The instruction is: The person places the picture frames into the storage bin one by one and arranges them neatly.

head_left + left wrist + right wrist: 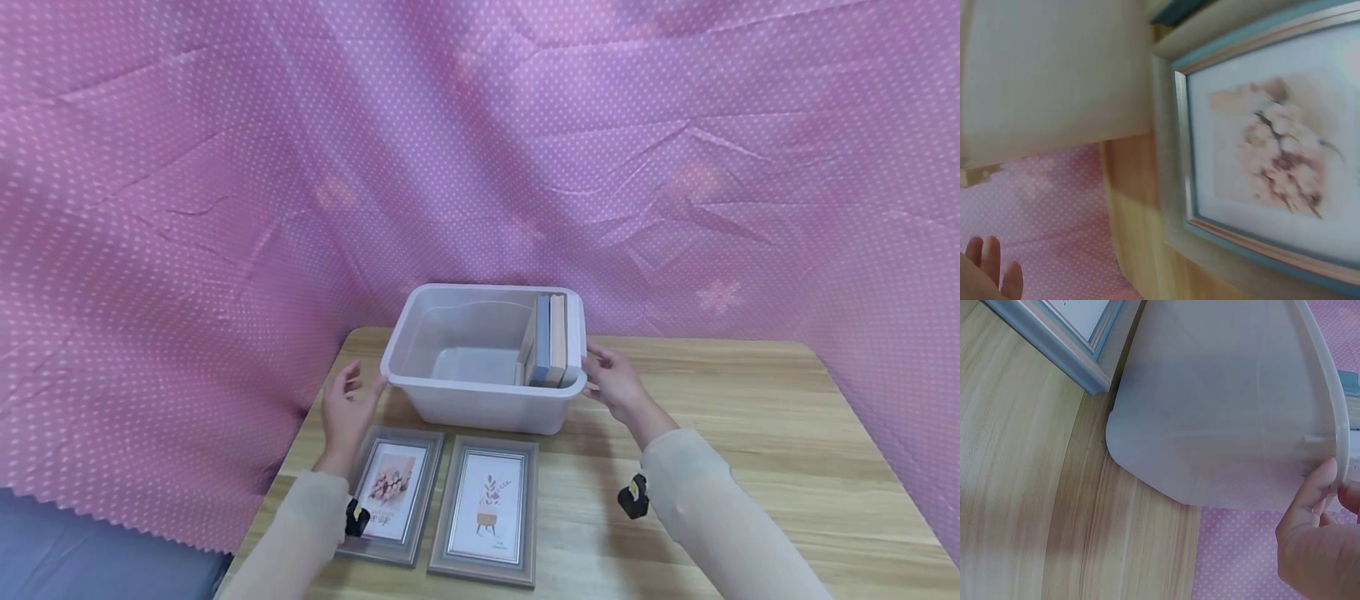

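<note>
A white plastic storage bin stands toward the back of the table. Thumb and fingers of my right hand pinch its rim at the right end, seen closely in the right wrist view on the bin. At the front left corner, my left hand has its fingers spread, the thumb right at the rim. Several flat, book-like items with blue and beige edges stand upright inside, against the right end. Below the left hand lies a picture frame with a flower print, partly covered by the left sleeve.
Beside it lies a second picture frame with a potted plant print, close in front of the bin. Wood-grain tabletop stretches to the right. A pink dotted curtain hangs behind and at the sides. Both wrists carry small black devices.
</note>
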Demonstrator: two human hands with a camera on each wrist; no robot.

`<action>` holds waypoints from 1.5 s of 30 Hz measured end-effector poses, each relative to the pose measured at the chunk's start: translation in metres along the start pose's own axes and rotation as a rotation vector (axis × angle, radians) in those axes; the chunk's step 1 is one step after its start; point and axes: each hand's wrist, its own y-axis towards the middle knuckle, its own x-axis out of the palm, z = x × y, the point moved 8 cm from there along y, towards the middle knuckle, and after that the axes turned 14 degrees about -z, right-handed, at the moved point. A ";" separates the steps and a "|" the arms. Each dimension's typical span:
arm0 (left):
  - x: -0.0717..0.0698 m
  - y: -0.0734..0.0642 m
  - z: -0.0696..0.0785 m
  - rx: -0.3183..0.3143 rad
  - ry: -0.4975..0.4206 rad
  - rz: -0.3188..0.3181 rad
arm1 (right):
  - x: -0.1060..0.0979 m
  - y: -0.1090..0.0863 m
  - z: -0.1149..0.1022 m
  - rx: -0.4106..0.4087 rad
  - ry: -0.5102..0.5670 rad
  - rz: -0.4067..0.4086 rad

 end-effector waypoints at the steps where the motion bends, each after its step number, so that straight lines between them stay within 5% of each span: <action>1: 0.000 -0.002 0.000 0.012 0.047 0.001 | 0.000 0.000 0.000 0.000 0.001 0.000; 15: 0.009 -0.020 -0.025 0.001 0.427 -0.060 | 0.000 0.000 -0.001 -0.010 0.007 -0.001; 20: 0.018 -0.026 -0.038 -0.084 0.535 -0.133 | 0.000 -0.001 -0.001 -0.015 0.004 0.000; 26: 0.034 -0.033 -0.056 -0.200 0.596 -0.250 | -0.001 0.000 0.000 -0.013 0.007 -0.001; 36: 0.059 -0.039 -0.082 -0.297 0.661 -0.357 | -0.001 -0.001 0.000 -0.008 0.015 -0.009; 45: 0.072 -0.045 -0.083 -0.358 0.724 -0.401 | 0.000 0.001 0.001 0.001 0.021 -0.004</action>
